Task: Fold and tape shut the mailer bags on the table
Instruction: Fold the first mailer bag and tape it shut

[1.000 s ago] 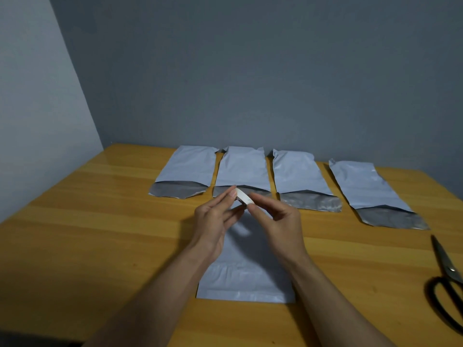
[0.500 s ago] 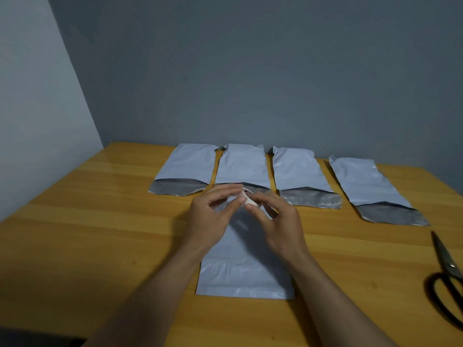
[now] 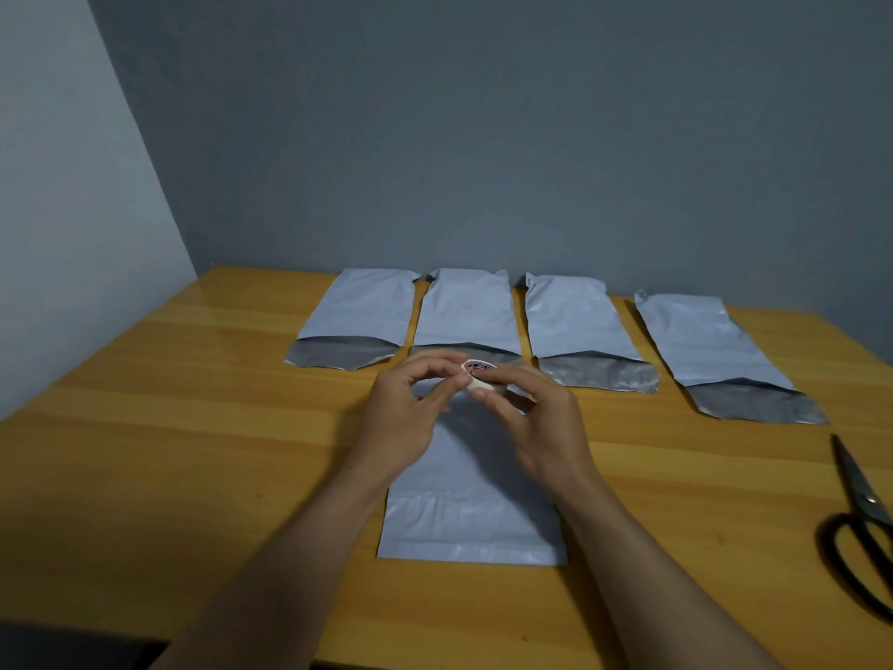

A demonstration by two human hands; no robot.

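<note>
Lying flat near the front of the wooden table [image 3: 193, 476], one mailer bag [image 3: 471, 529] points away from the person. Above its far end, the left hand [image 3: 406, 418] and right hand [image 3: 541, 427] pinch a small tape roll [image 3: 481, 377] between curled fingertips. Black scissors [image 3: 865, 524] rest at the right. Farther back, a row of mailer bags [image 3: 464, 307], four with open mouths, lies side by side.

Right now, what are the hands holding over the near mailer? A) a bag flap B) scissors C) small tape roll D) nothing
C: left hand and right hand pinch a small white tape roll above the near mailer bag; scissors lie apart at right.
</note>
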